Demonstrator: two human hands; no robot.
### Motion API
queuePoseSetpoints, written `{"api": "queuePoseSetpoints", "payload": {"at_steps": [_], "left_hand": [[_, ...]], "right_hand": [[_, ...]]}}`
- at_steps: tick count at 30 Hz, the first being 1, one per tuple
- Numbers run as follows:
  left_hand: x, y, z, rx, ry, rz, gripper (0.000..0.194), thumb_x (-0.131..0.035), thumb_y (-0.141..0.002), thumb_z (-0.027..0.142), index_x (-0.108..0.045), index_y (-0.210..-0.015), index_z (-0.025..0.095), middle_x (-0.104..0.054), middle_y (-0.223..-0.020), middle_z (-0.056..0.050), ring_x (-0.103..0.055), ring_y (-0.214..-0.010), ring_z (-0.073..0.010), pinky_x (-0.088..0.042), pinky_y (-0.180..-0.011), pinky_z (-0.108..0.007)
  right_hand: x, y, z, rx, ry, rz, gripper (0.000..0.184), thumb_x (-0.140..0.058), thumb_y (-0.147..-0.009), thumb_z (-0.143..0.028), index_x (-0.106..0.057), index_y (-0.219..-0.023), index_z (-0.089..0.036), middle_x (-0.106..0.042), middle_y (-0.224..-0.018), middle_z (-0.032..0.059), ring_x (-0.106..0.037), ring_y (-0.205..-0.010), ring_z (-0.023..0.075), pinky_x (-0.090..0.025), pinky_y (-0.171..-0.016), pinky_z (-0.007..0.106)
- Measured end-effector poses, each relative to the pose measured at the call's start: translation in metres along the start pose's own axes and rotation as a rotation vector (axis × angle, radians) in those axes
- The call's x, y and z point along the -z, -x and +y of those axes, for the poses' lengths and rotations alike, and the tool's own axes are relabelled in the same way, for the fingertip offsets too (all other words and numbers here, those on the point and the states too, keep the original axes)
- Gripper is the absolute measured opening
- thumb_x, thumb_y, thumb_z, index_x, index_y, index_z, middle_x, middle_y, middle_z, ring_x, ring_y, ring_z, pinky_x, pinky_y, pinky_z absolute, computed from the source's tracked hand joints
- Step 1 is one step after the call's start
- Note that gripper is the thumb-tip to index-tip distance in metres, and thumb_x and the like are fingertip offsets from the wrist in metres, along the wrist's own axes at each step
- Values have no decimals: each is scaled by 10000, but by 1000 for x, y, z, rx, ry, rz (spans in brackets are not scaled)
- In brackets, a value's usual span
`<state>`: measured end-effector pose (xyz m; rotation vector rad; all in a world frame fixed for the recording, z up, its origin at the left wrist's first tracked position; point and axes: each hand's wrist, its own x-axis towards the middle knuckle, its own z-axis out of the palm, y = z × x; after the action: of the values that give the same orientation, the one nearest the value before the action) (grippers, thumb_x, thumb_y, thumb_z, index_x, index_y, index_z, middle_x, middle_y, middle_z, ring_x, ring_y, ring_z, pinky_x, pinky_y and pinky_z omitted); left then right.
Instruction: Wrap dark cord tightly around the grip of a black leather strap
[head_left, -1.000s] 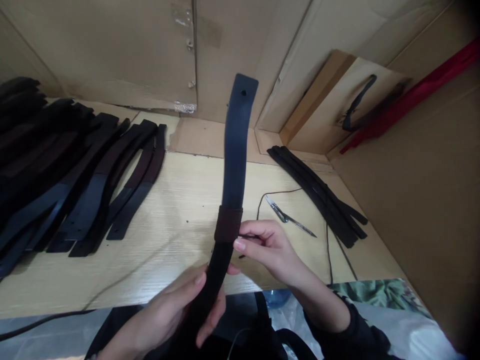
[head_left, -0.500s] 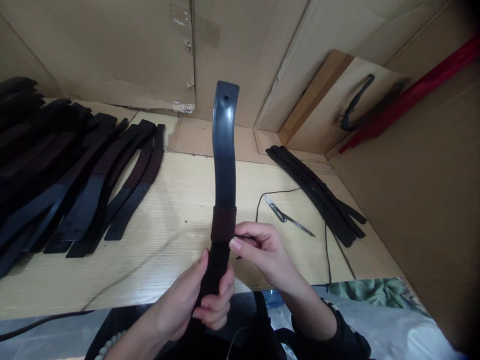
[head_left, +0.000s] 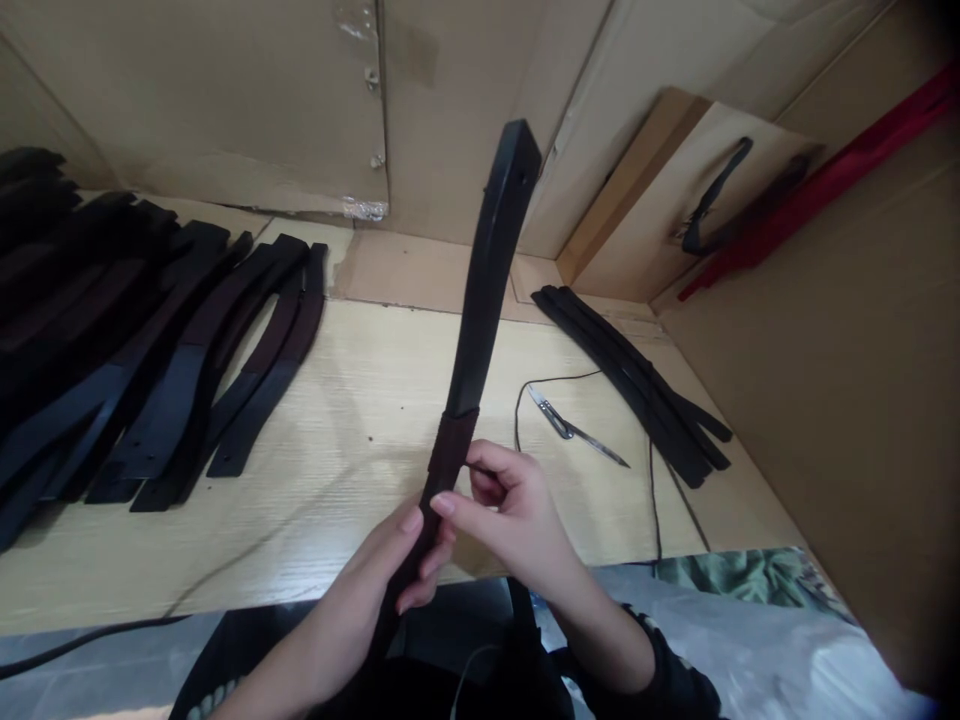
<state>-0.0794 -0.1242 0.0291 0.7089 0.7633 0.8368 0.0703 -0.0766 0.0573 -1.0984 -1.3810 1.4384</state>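
Note:
A long black curved strip (head_left: 495,250) with a small hole near its top end rises in front of me, leaning right. Around its middle sits a dark brown band (head_left: 454,440) with a ribbed edge. My left hand (head_left: 390,560) is wrapped around the strip's lower part, thumb in front. My right hand (head_left: 510,510) is at the strip's right edge by the band, its thumb pressed on the front and its other fingers curled beside and behind. A thin dark cord (head_left: 555,380) runs over the table to behind my right hand; its end there is hidden.
Many similar black strips (head_left: 255,370) are piled at the left of the table (head_left: 345,400). Thread snips (head_left: 559,420) lie right of my hands, near several straight black strips (head_left: 637,390). Cardboard walls (head_left: 285,110) enclose the back and right; a red strip (head_left: 832,180) hangs at right.
The black strip has turned from its broad face towards its edge, and its top has tipped right. My right thumb has shifted left onto the strip.

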Motion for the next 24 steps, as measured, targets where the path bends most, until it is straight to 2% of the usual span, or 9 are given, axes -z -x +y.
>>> {"api": "queuePoseSetpoints", "payload": {"at_steps": [6,10,12,14,16,17,18,20,24], "left_hand": [[-4,3,1,-54,-396,117,309,-386,-976,453,-521,-869,196,-492,-717,23,-426,-565,-94,-384,-544,-225],[-2,0,2,-59,-499,152,244,-518,-922,442,-493,-985,208,-485,-715,41,-443,-510,-78,-368,-464,-196],[4,-2,3,-50,-405,35,295,-596,-879,437,-461,-1023,217,-560,-822,14,-526,-588,-90,-444,-544,-204],[12,-2,3,-6,-218,-217,419,-595,-847,522,-424,-1082,221,-637,-921,-36,-584,-620,-111,-493,-609,-247],[18,-2,3,56,-155,-379,517,-361,-886,657,-434,-1106,195,-679,-776,-55,-500,-429,-97,-431,-447,-229],[20,-1,3,77,-186,-395,569,-227,-908,661,-467,-1084,177,-647,-642,-30,-402,-349,-81,-350,-379,-209],[20,0,2,86,-240,-374,607,-130,-929,628,-506,-1042,165,-569,-522,10,-310,-319,-73,-276,-356,-199],[17,2,1,68,-347,-274,553,-150,-971,534,-561,-992,165,-459,-485,45,-293,-377,-83,-263,-409,-212],[5,3,-6,-180,-933,42,339,-404,-936,447,-577,-1054,180,-618,-769,-57,-547,-673,-198,-413,-642,-336]], "right_hand": [[-6,1,2,-60,-85,60,179,-758,-653,-293,-703,-785,-185,-443,-562,-54,-324,-512,73,-272,-455,215],[-1,2,5,-102,-185,46,207,-795,-630,-295,-707,-798,-212,-582,-643,-24,-480,-568,94,-396,-516,226],[3,3,10,-99,-273,-21,174,-763,-692,-326,-716,-828,-229,-599,-656,-15,-508,-569,103,-411,-501,228],[8,5,17,-62,-367,-89,154,-740,-729,-349,-723,-837,-240,-620,-707,-1,-540,-601,110,-436,-530,237],[11,5,22,-27,-425,-125,149,-733,-743,-365,-721,-831,-246,-606,-720,-4,-542,-606,106,-432,-541,238],[12,5,24,-21,-434,-129,151,-730,-746,-371,-718,-832,-248,-585,-707,-10,-529,-597,101,-417,-536,234],[12,5,26,-13,-432,-120,163,-728,-747,-384,-714,-838,-249,-554,-682,-18,-501,-577,94,-387,-513,227],[11,5,28,0,-406,-81,225,-729,-736,-425,-703,-867,-245,-479,-638,-35,-414,-539,79,-307,-473,217],[5,4,27,11,-308,47,267,-743,-718,-447,-643,-839,-232,-432,-646,-51,-342,-562,74,-267,-498,213]]}}
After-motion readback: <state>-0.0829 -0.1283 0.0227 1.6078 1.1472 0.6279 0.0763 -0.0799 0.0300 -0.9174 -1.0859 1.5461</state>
